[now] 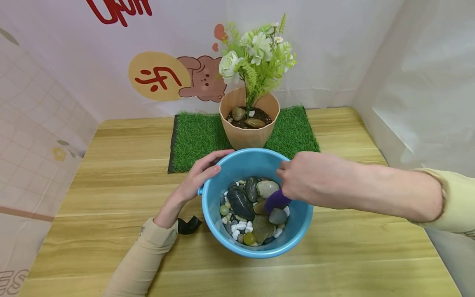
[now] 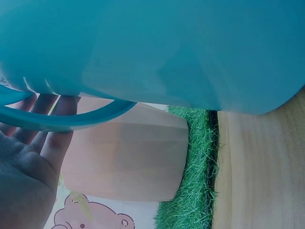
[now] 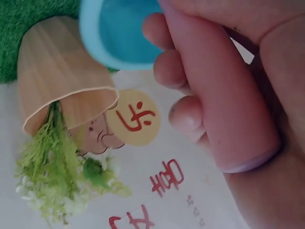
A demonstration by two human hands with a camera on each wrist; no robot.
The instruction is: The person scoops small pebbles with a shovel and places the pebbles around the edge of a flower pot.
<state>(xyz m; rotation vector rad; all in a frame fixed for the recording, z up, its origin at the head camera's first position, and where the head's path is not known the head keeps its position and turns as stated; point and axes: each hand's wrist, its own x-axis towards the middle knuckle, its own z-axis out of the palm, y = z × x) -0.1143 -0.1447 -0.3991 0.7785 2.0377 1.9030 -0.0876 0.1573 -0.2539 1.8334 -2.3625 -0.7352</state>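
A blue bucket [image 1: 256, 249] holds many stones [image 1: 240, 202] of different sizes. At its left rim lies the left hand [image 1: 196, 175], thumb on the rim and fingers along the outside wall. The left wrist view has the left hand's fingers [image 2: 59, 143] fairly straight, between the curved handle [image 2: 95, 117] and the wall. Over the right rim, the right hand [image 1: 306, 177] grips a tool whose purple end [image 1: 277, 201] reaches down among the stones. Its pink handle [image 3: 224, 95] is wrapped by the right hand's fingers [image 3: 186, 114] in the right wrist view.
Behind the bucket, a peach pot [image 1: 246, 138] with white flowers [image 1: 259, 47], soil and stones stands on a green turf mat [image 1: 198, 140]. A black curved piece [image 1: 188, 225] lies by the left wrist on the wooden table [image 1: 122, 181]. A printed wall covering [image 1: 319, 45] hangs behind.
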